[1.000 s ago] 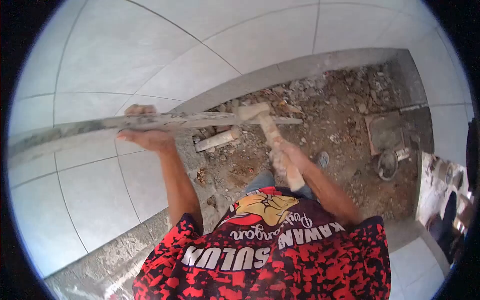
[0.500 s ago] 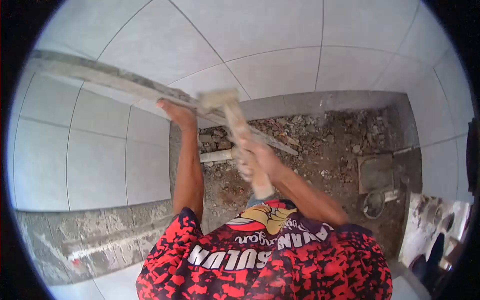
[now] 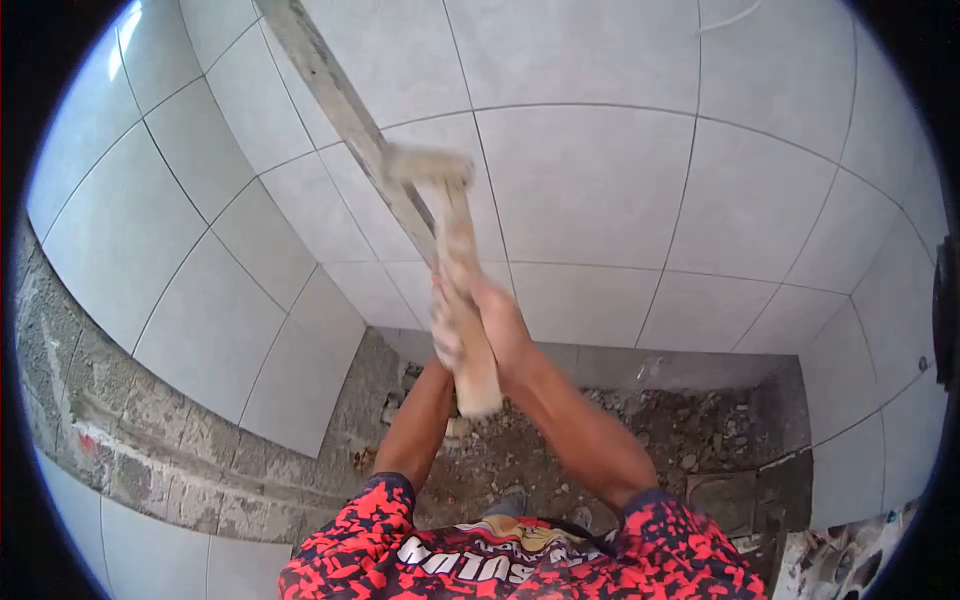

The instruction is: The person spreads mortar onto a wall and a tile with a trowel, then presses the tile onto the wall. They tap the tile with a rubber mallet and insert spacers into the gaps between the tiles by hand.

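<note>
My right hand point(image 3: 500, 322) is wrapped round the handle of a pale mallet point(image 3: 457, 240), whose blurred head points up and lies in front of a long, dusty straight bar point(image 3: 335, 95). The bar slants from the top left down to my hands, against the light tiled wall. My left forearm point(image 3: 415, 425) reaches up to the bar's lower end. My left hand is mostly hidden behind my right hand and the mallet, so its grip cannot be made out.
Light tiles point(image 3: 590, 180) cover the walls. Rubble point(image 3: 690, 425) lies on the dirt floor below, beside a square cover point(image 3: 722, 500). Rough bare masonry point(image 3: 150, 430) runs along the lower left. A cluttered whitish surface point(image 3: 850, 560) stands at the lower right.
The view has tilted up to show more wall. The bar now stands steeper, and my right hand with the mallet is closer to my left hand, which has become mostly hidden.
</note>
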`<state>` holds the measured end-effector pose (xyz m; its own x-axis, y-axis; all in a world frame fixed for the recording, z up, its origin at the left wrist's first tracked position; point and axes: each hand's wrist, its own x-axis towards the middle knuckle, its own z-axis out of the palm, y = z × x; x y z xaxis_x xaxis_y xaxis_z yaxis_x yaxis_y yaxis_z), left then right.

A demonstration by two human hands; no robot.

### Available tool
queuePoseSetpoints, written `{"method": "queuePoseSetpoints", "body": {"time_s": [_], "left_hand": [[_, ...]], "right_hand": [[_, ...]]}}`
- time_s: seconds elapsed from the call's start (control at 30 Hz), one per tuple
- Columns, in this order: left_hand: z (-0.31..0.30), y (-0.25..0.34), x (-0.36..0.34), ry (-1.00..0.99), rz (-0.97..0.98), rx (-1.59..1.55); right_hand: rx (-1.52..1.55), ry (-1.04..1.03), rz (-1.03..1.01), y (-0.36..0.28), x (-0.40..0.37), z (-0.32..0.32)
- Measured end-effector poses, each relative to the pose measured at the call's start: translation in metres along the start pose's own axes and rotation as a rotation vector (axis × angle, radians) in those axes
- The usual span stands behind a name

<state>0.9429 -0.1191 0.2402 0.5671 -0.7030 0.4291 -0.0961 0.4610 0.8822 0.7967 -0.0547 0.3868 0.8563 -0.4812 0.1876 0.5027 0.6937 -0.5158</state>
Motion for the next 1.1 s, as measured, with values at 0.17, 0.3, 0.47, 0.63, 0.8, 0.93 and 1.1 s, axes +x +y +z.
{"method": "queuePoseSetpoints", "body": {"time_s": [0.17,0.3,0.47,0.63,0.8,0.93,1.1], "left_hand": [[0.005,-0.021,0.016,-0.100,0.144,0.177],[0.009,-0.029,0.017,-0.119,0.214,0.187],[0.023,-0.033,0.008,-0.152,0.210,0.169],[0.028,-0.035,0.012,-0.106,0.427,0.207],[0.034,-0.040,0.016,-0.108,0.492,0.106],[0.030,-0.027,0.003,-0.208,0.306,0.203],[0.070,-0.002,-0.013,0.027,0.126,-0.103]], "right_hand": [[-0.028,0.091,-0.071,-0.003,0.013,-0.009],[0.026,0.135,-0.090,0.028,-0.022,-0.042],[-0.124,-0.081,-0.295,-0.048,0.052,0.052],[-0.180,-0.072,-0.341,-0.055,0.056,0.046],[-0.059,-0.073,-0.269,-0.027,0.032,0.013],[-0.383,-0.162,-0.453,-0.092,0.078,0.098],[-0.888,0.020,-0.921,-0.123,0.064,0.142]]}}
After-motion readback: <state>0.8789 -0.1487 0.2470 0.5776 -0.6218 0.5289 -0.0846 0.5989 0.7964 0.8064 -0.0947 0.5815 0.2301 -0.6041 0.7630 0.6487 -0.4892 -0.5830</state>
